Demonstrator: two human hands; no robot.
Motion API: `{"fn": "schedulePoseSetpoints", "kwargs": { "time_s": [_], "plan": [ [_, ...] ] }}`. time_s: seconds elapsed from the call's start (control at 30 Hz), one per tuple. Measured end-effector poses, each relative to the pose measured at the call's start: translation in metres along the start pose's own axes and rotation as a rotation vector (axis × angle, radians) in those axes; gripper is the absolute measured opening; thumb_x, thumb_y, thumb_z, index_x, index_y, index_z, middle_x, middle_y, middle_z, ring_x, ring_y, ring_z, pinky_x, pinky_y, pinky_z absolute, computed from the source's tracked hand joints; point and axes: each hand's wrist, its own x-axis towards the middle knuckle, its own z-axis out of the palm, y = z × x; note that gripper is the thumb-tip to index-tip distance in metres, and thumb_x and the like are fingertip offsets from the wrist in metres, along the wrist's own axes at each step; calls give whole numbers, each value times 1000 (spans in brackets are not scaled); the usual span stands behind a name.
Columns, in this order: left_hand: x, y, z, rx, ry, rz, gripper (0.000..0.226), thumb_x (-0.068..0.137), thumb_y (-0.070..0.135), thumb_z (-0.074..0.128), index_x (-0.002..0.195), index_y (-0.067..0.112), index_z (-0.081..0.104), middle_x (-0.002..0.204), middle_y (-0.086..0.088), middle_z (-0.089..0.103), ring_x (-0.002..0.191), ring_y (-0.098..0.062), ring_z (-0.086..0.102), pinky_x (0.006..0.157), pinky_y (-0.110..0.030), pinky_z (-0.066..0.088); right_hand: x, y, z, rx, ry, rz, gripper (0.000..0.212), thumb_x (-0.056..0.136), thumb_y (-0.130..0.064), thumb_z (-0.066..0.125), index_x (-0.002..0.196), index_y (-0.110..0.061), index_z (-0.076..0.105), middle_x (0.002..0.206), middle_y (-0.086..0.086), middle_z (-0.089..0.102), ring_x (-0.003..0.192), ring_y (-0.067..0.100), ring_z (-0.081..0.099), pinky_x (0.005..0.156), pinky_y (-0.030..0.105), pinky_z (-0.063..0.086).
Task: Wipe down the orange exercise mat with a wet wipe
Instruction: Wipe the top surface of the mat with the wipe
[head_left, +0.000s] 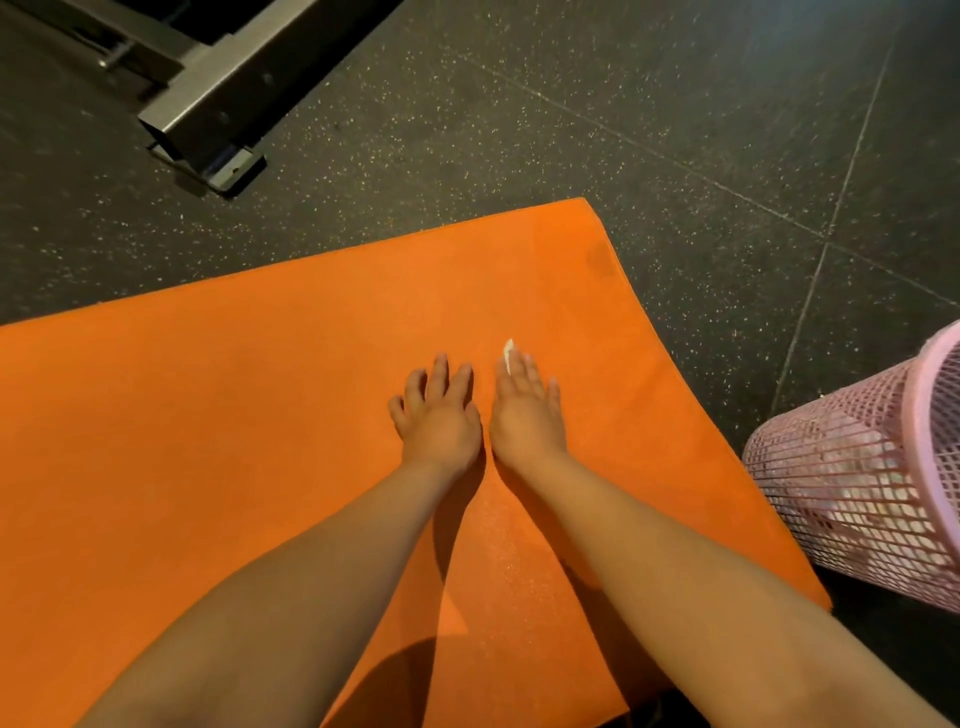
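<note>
Dark speckled rubber flooring (519, 130) lies under the orange mat (208, 441), which is spread flat and runs from the lower left of the view to a far corner at upper middle. Near the middle of the mat's right half sits the wet wipe (508, 356), almost wholly hidden; only a small white corner shows past the fingertips of the right hand (524, 410). That hand lies palm down on it with fingers straight and together, pressing rather than grasping. The left hand (439, 415) rests just beside it on the bare mat, fingers spread and lightly bent, holding nothing.

Judging from this, the wiping is under way, with the right hand working the wipe and the left bracing. Most of the mat to the left shows no sign either way of being cleaned. The next move probably calls for sliding the flat hand in even strokes while keeping the wipe trapped under the palm, so it does not bunch or slip out.

Beyond the mat's right edge stands a pink mesh basket (857, 493); a grey metal frame (208, 88) sits on the floor at upper left.
</note>
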Motion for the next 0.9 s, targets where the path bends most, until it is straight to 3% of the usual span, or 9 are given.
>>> {"fn": "schedulePoseSetpoints", "kwargs": {
  "time_s": [0.13, 0.2, 0.3, 0.43, 0.53, 0.7, 0.83, 0.9],
  "plan": [
    [9, -4, 2, -24, -37, 11, 52, 106, 43, 29, 156, 47, 15, 168, 12, -4, 152, -22, 0, 117, -53, 8, -2, 5, 7, -62, -8, -226, 63, 106, -20, 32, 163, -27, 5, 169, -10, -9, 155, 12, -12, 125, 49, -6],
    [6, -10, 4, -5, -51, 37, 52, 106, 44, 27, 156, 48, 11, 168, 13, -8, 151, -21, -2, 117, -52, 7, 9, 21, 1, -110, 46, -136, 71, 102, -11, 35, 163, -28, 1, 169, -9, -10, 155, 13, -12, 124, 48, -9],
    [6, -9, 7, -4, -57, 25, 52, 106, 45, 24, 156, 47, 10, 167, 13, -10, 151, -20, -5, 117, -51, 5, 22, 25, -8, -57, 100, 151, 68, 104, -16, 33, 162, -22, -3, 168, -5, -18, 155, 15, -15, 124, 50, -5],
    [9, -13, 9, -13, -37, 30, 52, 107, 47, 21, 157, 46, 9, 167, 14, -12, 151, -18, -7, 118, -50, 4, 13, -12, 5, 23, -26, -99, 64, 107, -24, 34, 162, -24, 1, 167, -8, -21, 154, 12, -17, 125, 52, -5],
    [8, -14, 9, -37, -43, 42, 53, 107, 46, 23, 157, 46, 8, 167, 15, -12, 151, -18, -7, 118, -51, 3, 15, 0, 1, -55, -24, -210, 70, 105, -16, 35, 162, -28, -3, 167, -12, -20, 154, 12, -17, 124, 50, -10],
    [9, -8, 5, -48, -56, 24, 53, 106, 44, 29, 157, 46, 14, 167, 14, -9, 152, -20, -4, 118, -51, 2, 28, 19, -18, -12, 59, 149, 77, 99, -11, 39, 162, -25, -3, 168, -8, -16, 155, 17, -15, 123, 52, -5],
    [10, -11, -2, -86, -26, 30, 53, 105, 41, 34, 156, 44, 19, 168, 13, 1, 150, -20, 3, 118, -50, 6, 17, -13, -1, -4, -29, -124, 69, 105, -21, 39, 163, -25, 1, 167, -10, -19, 154, 14, -17, 124, 51, -9],
    [12, -14, -4, -80, 11, 45, 53, 105, 41, 35, 156, 42, 21, 167, 13, 8, 147, -22, 9, 116, -48, 10, 19, -6, -1, -61, -27, -215, 69, 104, -16, 36, 163, -27, 1, 167, -13, -17, 154, 14, -17, 123, 50, -11]
  ]
}}
